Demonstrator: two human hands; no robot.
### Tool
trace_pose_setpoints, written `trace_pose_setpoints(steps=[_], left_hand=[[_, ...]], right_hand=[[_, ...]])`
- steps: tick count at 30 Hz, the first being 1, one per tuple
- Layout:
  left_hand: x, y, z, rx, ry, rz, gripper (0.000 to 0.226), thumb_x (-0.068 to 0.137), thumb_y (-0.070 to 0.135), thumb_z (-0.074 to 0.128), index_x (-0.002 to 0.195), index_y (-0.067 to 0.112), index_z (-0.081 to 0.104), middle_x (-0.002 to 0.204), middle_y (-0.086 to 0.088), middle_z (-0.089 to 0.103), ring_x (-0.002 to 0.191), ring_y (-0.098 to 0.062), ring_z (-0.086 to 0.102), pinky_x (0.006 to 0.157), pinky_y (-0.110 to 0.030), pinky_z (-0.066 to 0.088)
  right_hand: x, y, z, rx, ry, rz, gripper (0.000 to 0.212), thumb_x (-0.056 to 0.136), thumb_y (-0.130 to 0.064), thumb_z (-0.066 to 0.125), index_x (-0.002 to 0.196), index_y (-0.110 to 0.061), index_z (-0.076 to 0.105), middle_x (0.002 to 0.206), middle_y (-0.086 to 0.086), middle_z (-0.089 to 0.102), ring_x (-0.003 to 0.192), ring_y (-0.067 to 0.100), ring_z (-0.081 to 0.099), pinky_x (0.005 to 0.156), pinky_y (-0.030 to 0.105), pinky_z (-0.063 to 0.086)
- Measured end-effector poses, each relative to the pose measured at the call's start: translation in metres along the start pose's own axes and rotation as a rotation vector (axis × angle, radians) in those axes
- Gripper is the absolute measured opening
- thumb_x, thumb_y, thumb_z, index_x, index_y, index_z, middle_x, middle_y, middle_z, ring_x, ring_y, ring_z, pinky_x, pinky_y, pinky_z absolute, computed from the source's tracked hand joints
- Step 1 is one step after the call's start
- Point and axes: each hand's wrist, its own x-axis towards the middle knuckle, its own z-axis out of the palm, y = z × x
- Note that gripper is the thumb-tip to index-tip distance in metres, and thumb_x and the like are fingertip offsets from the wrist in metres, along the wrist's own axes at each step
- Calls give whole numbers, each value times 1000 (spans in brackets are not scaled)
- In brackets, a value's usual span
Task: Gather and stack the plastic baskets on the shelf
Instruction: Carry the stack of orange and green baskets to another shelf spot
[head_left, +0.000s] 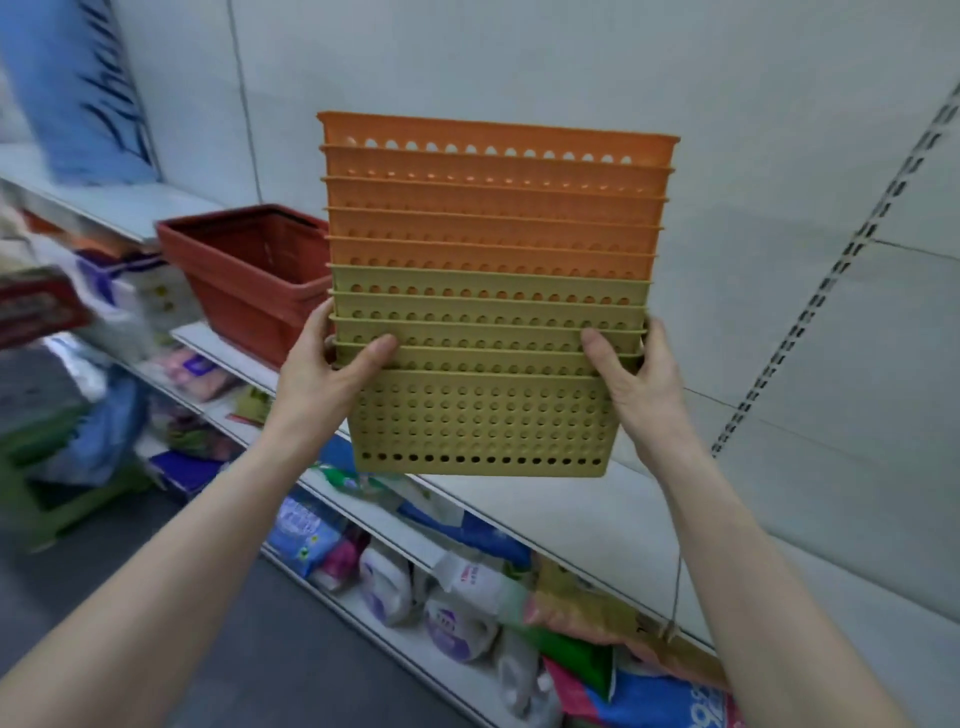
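Baskets (488, 312), orange nested over yellow, are being gripped at both ends by the left hand (332, 364) and right hand (634, 369), near the shelf (571, 504).

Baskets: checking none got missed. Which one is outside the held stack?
The red-brown basket, standing alone on the shelf left of the held orange-and-yellow stack.

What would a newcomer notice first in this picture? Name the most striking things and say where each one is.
The eye lands on the tall nested stack of perforated baskets in the centre, orange ones above, yellow-green ones below. The left hand and the right hand grip its lower sides, thumbs on the front. Behind it to the left, a red-brown tub stands on the white shelf.
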Motion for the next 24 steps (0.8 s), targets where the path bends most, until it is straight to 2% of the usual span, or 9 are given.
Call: trace_pose_setpoints(steps=[2, 4, 7, 10, 12, 15, 20, 24], left_hand=[[16, -1, -36, 25, 50, 8, 71, 73, 49, 76, 135, 29, 48, 114, 17, 65, 102, 2, 61, 94, -31, 52], [34, -2, -70, 68, 86, 11, 66, 78, 43, 73, 137, 28, 46, 119, 12, 64, 108, -5, 60, 97, -36, 51], [63, -9, -118, 103, 137, -7, 76, 73, 57, 72, 139, 34, 42, 131, 7, 59, 120, -15, 56, 101, -47, 48], [92, -15, -156, 106, 190, -12, 89, 64, 67, 71, 140, 33, 41, 135, 6, 57, 124, -16, 53, 103, -48, 46], [111, -20, -174, 91, 217, -11, 89, 65, 65, 72, 141, 31, 41, 135, 5, 57, 123, -15, 54, 103, -46, 47], [146, -33, -198, 90, 262, -17, 76, 76, 51, 72, 141, 28, 41, 135, 4, 56, 120, -15, 55, 102, -42, 47], [208, -55, -234, 111, 324, -18, 76, 71, 57, 72, 137, 32, 43, 131, 7, 58, 119, -15, 56, 102, -48, 47], [260, -71, -269, 148, 388, -33, 86, 64, 69, 71, 138, 38, 41, 135, 5, 57, 126, -20, 53, 102, -52, 46]], right_hand=[[12, -13, 41, 19, -29, -19, 55, 84, -47, 69, 130, -28, 46, 111, -21, 63, 103, -5, 60, 96, 36, 52], [25, -25, 79, 40, -54, -35, 57, 83, -49, 69, 131, -28, 47, 113, -19, 64, 104, -2, 61, 96, 37, 53], [48, -41, 134, 67, -98, -63, 60, 82, -50, 69, 133, -26, 48, 115, -14, 66, 106, 4, 63, 96, 41, 53], [74, -53, 186, 93, -142, -97, 59, 83, -49, 69, 133, -26, 48, 114, -16, 65, 105, 4, 64, 96, 41, 54], [93, -58, 219, 97, -169, -117, 57, 83, -48, 69, 131, -27, 48, 112, -18, 64, 105, 2, 63, 96, 39, 54], [129, -59, 265, 114, -194, -152, 54, 83, -47, 70, 129, -27, 49, 110, -20, 64, 105, 2, 63, 97, 40, 53], [192, -56, 342, 163, -235, -182, 63, 79, -55, 70, 132, -27, 50, 116, -14, 67, 108, 5, 65, 99, 44, 52], [238, -60, 405, 140, -278, -218, 72, 74, -68, 67, 132, -29, 49, 123, -13, 65, 114, 5, 62, 101, 45, 50]])
